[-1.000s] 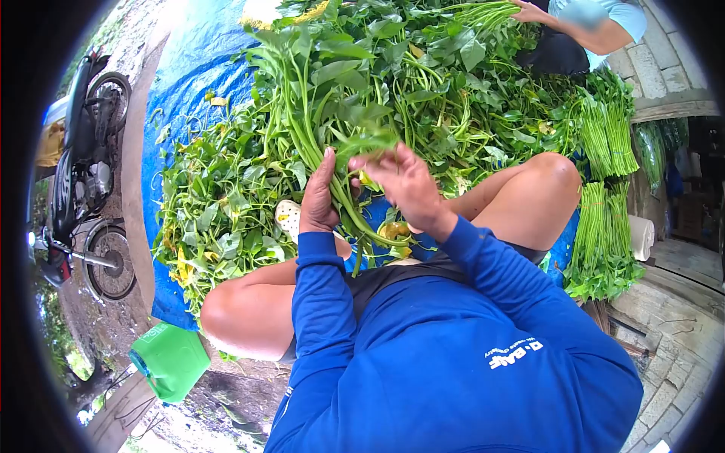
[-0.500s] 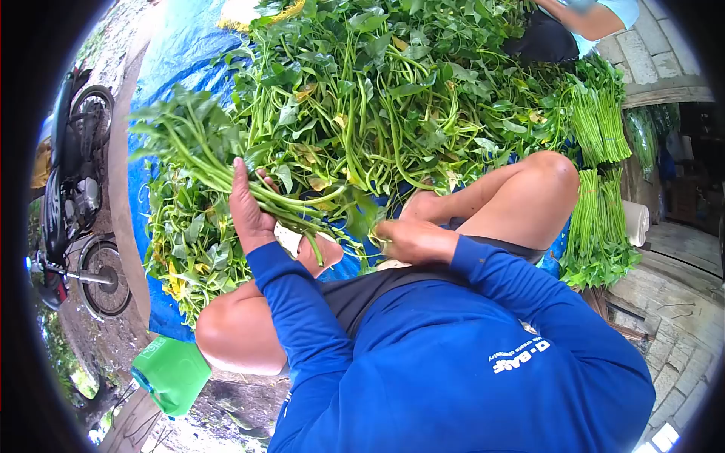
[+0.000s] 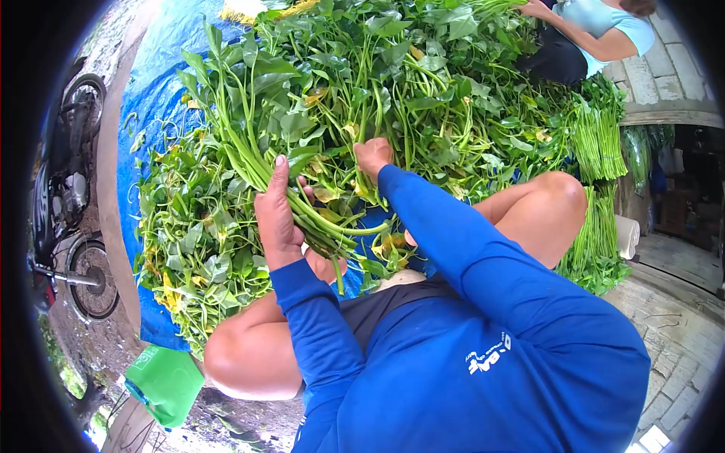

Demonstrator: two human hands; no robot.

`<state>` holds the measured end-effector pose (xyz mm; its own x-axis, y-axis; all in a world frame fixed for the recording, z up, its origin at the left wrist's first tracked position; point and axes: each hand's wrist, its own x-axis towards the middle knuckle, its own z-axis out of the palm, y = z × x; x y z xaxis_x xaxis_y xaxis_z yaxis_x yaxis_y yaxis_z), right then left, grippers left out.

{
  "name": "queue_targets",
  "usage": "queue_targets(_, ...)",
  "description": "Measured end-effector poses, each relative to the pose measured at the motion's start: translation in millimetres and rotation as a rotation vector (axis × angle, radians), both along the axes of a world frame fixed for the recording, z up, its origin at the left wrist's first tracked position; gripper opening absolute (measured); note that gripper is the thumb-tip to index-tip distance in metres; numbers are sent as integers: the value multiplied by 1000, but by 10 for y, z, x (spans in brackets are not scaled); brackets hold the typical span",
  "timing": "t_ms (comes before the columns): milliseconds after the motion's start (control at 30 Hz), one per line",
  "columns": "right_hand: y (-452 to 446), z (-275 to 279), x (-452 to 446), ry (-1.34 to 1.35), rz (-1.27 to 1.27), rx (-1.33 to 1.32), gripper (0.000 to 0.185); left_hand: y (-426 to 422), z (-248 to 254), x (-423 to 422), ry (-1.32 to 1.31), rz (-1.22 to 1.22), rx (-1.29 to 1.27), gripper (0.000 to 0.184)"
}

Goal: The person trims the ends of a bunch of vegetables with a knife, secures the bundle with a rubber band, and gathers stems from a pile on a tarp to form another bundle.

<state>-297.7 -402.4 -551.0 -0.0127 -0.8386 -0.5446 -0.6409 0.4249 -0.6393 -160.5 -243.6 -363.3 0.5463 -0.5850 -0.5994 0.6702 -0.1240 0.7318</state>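
My left hand (image 3: 278,215) is wrapped around a bunch of water spinach (image 3: 243,143), its leafy tops pointing up and left and the cut stem ends hanging below the palm. Extended into the big loose heap of water spinach (image 3: 423,113), my right hand (image 3: 374,157) has its fingers curled closed on a stem at the near side of the pile. Part of that stem is covered by the fingers. Smaller, yellowing leaves and trimmings (image 3: 211,257) lie beside my left forearm.
Tied bundles of water spinach (image 3: 599,147) are stacked at the right. A blue tarp (image 3: 162,90) lies under the heap. Another person (image 3: 596,41) sits at the far right, hands on greens. A green plastic jug (image 3: 168,385) and a motorcycle (image 3: 72,196) are at the left.
My right hand has moved from near my lap up and forward into the heap. The bunch in my left hand has shifted right and is more upright.
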Motion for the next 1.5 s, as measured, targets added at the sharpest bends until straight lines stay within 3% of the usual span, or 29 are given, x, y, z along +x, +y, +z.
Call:
queue_targets(167, 51, 205, 6, -169, -115, -125, 26, -21, -79, 80, 8, 20, 23, 30)
queue_targets(267, 1, 377, -277, -284, -11, -27, 26, -58, -134, 113, 25, 23, 17, 31)
queue_targets(333, -87, 953, -545, -603, -14, 289, 17, -93, -109, 94, 40, 13, 2, 31)
queue_targets(533, -297, 2711, -1293, -775, 155, 181, 24, -105, 55, -18, 57, 14, -12, 33)
queue_targets(600, -278, 3295, -1475, -576, 214, 120, 27, -98, 87, -56, 37, 16, -11, 36)
queue_targets(733, -248, 3745, -1638, -344, 302, -39, 28, -98, 121, -107, 39, 4, -66, 39)
queue_targets(800, -280, 3510, -1666, -472, 266, -87, 29, -101, 137, -177, 24, -3, -79, 39)
queue_targets(900, -81, 3623, -1503, -437, 320, -177, 27, -99, 144, -161, 32, -24, -53, 31)
queue_targets(1000, -205, 3123, -1402, -429, 323, -292, 26, -76, 120, -203, 36, -47, -73, 31)
queue_targets(1033, -194, 3134, -1369, -462, 429, -536, 25, -39, 136, -189, -54, -126, -91, 31)
queue_targets(1067, -214, 3253, -1406, -421, 353, -404, 23, -38, 155, -213, -60, -54, -66, 41)
queue_targets(1133, -247, 3351, -1370, -469, 284, -359, 24, -13, 94, -200, -12, -45, -73, 41)
queue_targets(1233, -240, 3339, -1346, -532, 282, -462, 25, -59, -46, -197, -28, -55, -139, 41)
queue_targets(1267, -236, 3325, -1321, -574, 289, -398, 22, -67, -91, -206, 24, -42, -127, 31)
queue_targets(1333, -295, 3145, -1300, -462, 247, -386, 23, -78, -93, -215, 86, -49, -98, 33)
queue_targets(1500, -318, 2692, -1153, -513, 277, -608, 21, -152, -159, -289, 46, -30, -105, 38)
